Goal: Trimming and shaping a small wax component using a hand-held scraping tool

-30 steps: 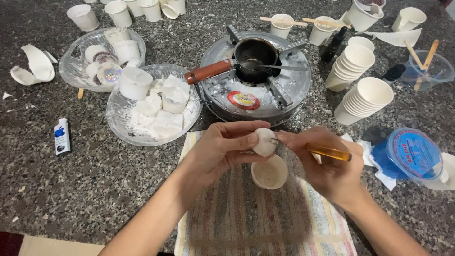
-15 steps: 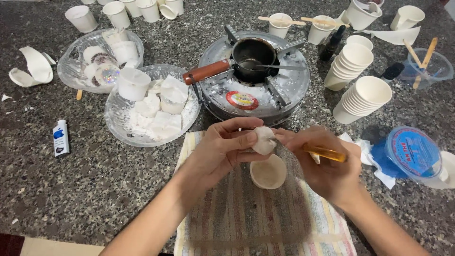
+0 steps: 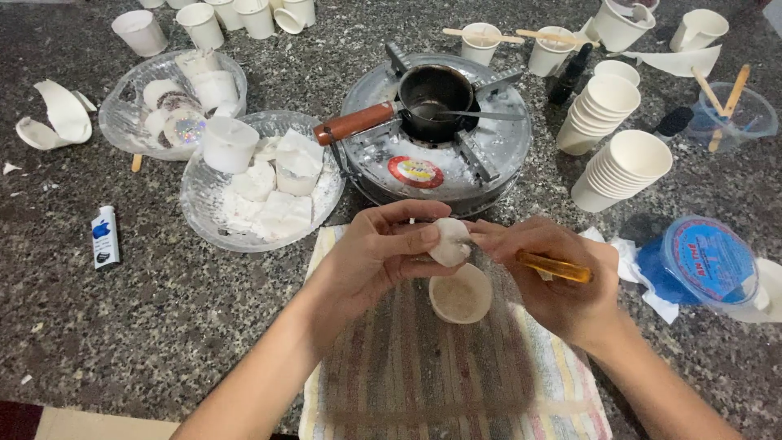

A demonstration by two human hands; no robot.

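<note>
White wax lump (image 3: 450,241) pinched between both hands above paper cup (image 3: 460,294).

A dark speckled granite countertop (image 3: 163,326) is seen throughout, dusted with white crumbs. On it are laid a striped towel (image 3: 456,383) at the near edge, two clear glass bowls (image 3: 244,228) (image 3: 122,122) at the left, a round metal burner (image 3: 497,163) at centre, two stacks of paper cups (image 3: 623,167) (image 3: 599,110) at the right, a blue-lidded tub (image 3: 709,261), a small lighter (image 3: 104,236), torn cup pieces (image 3: 57,118), and loose cups (image 3: 138,31) along the far edge.
</note>
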